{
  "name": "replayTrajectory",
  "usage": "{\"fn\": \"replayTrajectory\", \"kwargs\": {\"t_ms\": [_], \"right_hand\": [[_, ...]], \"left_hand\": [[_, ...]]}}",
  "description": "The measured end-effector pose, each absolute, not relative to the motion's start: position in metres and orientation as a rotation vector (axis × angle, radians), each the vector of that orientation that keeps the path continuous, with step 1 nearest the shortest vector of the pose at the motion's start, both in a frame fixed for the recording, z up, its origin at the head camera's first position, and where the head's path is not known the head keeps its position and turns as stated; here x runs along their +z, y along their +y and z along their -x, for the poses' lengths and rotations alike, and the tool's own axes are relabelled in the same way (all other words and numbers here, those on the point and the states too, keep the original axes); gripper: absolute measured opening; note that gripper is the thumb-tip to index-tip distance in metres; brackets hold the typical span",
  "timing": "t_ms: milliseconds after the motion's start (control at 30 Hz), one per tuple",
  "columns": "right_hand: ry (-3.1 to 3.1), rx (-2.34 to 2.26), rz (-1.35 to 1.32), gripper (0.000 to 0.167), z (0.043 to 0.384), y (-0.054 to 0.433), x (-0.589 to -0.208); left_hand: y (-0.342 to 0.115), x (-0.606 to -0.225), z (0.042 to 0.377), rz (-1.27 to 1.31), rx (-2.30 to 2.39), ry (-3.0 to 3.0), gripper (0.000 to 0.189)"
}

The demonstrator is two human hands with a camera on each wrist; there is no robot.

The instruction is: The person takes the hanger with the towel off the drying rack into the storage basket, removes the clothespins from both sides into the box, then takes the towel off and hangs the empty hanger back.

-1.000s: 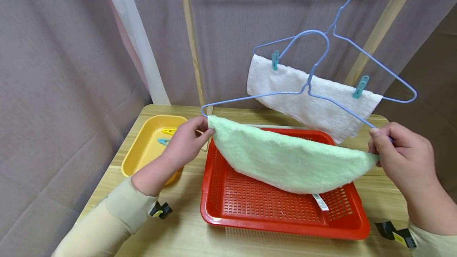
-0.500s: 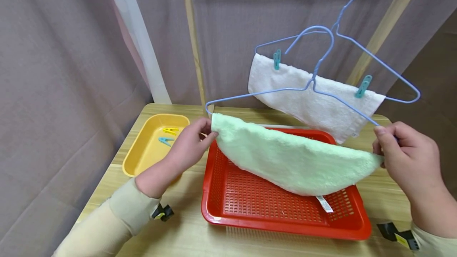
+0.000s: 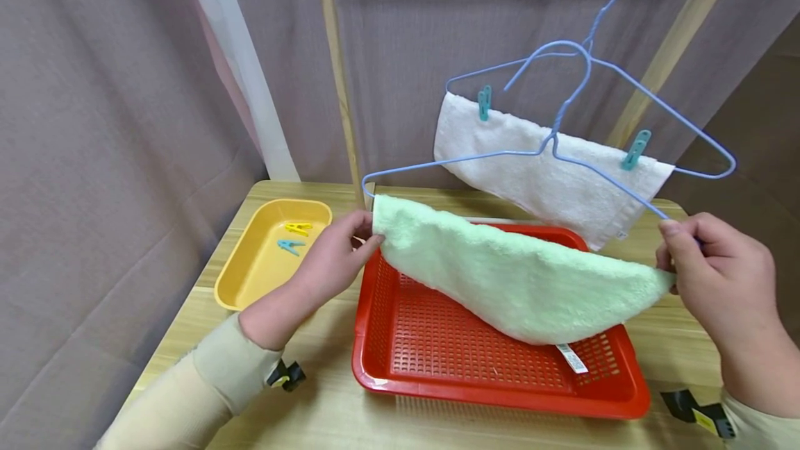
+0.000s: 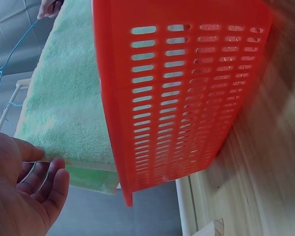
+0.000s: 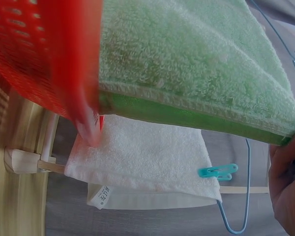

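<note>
Two hands (image 3: 331, 252) (image 3: 728, 276) on one green towel (image 3: 519, 276); two hangers (image 3: 559, 119) (image 3: 598, 18)

Bright head view; dimmer wrist views, the right's red basket (image 5: 54, 54) blurry.

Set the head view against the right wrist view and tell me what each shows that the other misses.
Only the head view shows the yellow tray, with a yellow clip and a blue clip in it, and the left hand. Only the right wrist view shows the smooth, darker green band along the green towel's edge. Both share the green towel, white towel, red basket and right hand.
</note>
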State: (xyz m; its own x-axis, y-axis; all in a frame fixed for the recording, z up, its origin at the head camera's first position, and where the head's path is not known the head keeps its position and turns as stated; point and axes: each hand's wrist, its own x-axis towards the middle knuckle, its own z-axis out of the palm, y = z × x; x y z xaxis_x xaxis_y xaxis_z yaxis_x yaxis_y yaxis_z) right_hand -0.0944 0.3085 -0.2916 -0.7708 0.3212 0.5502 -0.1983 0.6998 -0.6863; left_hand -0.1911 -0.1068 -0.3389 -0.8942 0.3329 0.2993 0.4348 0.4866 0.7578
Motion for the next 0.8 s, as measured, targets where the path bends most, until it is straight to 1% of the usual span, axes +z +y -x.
{"fn": "replayTrajectory", "kwargs": {"t_ms": [800], "right_hand": [[-2.214, 0.98, 0.108, 0.03, 0.093, 0.308, -0.289]], "left_hand": [[-0.105, -0.35, 0.184, 0.728, -1.329, -2.731, 0.011]]}}
